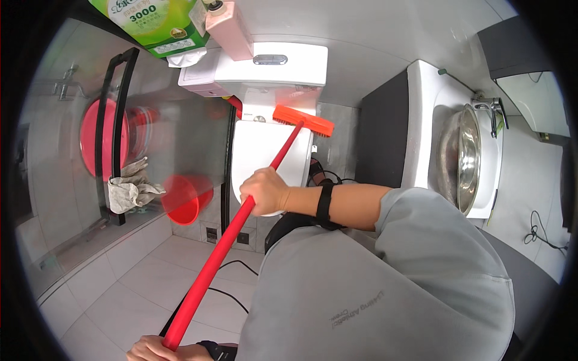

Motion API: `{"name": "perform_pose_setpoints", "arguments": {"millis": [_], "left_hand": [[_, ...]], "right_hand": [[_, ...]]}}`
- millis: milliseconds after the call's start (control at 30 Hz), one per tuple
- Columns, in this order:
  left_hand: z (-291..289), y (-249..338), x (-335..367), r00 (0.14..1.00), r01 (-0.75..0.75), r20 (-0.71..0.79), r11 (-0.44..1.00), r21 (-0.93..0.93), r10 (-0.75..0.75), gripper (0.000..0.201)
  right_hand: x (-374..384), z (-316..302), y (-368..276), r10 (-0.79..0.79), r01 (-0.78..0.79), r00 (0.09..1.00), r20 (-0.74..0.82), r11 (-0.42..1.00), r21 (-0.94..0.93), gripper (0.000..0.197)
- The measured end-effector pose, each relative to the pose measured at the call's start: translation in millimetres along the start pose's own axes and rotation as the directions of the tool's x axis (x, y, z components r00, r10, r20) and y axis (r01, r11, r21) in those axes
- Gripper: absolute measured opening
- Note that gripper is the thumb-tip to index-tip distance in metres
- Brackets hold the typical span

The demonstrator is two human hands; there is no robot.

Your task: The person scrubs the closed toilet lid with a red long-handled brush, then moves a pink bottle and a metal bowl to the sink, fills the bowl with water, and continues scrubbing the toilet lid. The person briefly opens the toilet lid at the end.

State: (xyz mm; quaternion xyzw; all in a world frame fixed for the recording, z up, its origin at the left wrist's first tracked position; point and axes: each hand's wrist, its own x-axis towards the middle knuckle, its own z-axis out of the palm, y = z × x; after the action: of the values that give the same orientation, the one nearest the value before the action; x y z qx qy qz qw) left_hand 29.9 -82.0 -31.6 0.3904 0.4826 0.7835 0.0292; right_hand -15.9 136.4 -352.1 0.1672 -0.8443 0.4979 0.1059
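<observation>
A long-handled scrub brush (211, 268) with a red pole runs slantwise from the lower left up to the toilet. Its orange head (319, 125), with short bristles showing beneath, is over the back of the white toilet lid (256, 150), in front of the tank (301, 75). Whether the bristles touch the lid I cannot tell. My right hand (266, 190) grips the pole partway up, the forearm coming across from the right. Down at the lower edge, my left hand (158, 349) is closed round the pole's near end, partly cut off by the picture.
Left, a cloth (133, 188) hangs on the black handle (123, 90) of a glass door, near a red bucket (183, 201) and pink basin (90, 138). A pink pump bottle (232, 33) stands on the tank. Right, a metal basin (469, 159) sits in the sink (415, 150).
</observation>
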Motion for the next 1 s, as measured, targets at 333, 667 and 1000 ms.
{"name": "perform_pose_setpoints", "arguments": {"millis": [333,667,1000], "left_hand": [[-12,19,-22,0.994,-0.057,-0.075,0.971,0.231,0.076,0.041],[-16,23,-63,0.973,0.041,-0.226,0.999,-0.011,-0.043,0.032],[-33,35,-41,0.999,0.037,-0.035,0.969,0.243,-0.029,0.033]], "right_hand": [[84,66,-11,-0.099,0.096,0.987,0.124,0.995,0.032,0.015],[-3,33,-6,0.011,-0.010,0.984,0.177,1.000,-0.006,0.015],[74,57,-8,-0.064,0.071,0.981,0.181,0.997,-0.033,0.012]]}}
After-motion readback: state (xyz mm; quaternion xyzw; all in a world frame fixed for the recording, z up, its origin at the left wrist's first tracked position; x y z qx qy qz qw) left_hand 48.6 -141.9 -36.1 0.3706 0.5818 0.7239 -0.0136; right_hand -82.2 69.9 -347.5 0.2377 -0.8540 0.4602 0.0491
